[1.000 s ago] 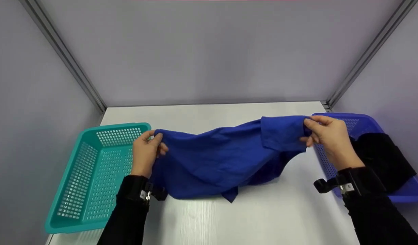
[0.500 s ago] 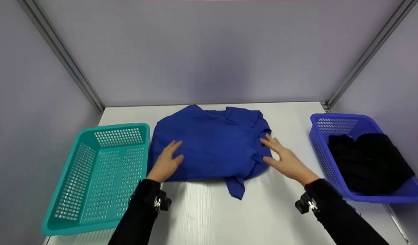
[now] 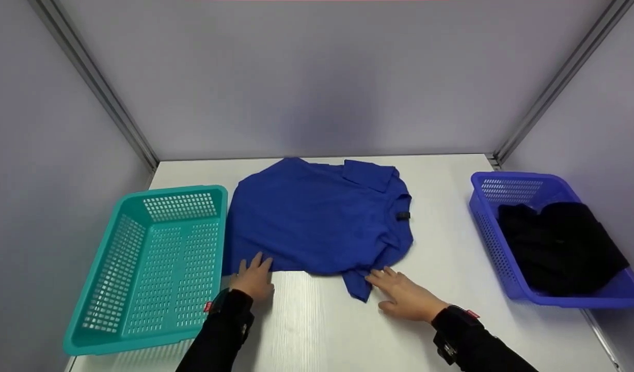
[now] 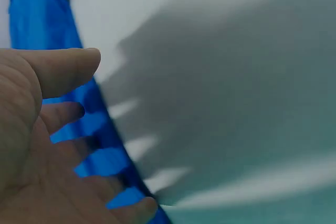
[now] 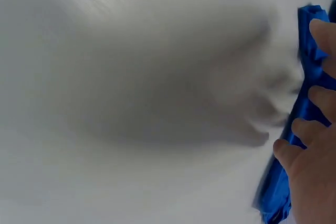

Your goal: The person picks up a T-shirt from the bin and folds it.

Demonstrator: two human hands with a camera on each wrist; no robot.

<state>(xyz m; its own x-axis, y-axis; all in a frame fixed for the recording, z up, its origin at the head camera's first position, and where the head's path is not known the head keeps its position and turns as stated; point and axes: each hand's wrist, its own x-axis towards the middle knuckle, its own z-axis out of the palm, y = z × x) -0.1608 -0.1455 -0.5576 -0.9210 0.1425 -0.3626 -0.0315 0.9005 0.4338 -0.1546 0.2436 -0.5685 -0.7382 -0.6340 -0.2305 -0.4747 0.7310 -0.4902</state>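
"How is the bench enclosed?"
"It is walled by pale grey panels, edged with metal rails."
"And the blue shirt?"
"It is spread on the white surface, between a green basket and a purple basket. At its near edge the left hand and right hand are held apart, fingers extended."

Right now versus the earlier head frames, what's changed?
Left hand and right hand let go of the blue shirt, now lying on the table, and moved back to its near edge. Black collar tag now shows. Teal basket, purple basket, black clothes: unchanged.
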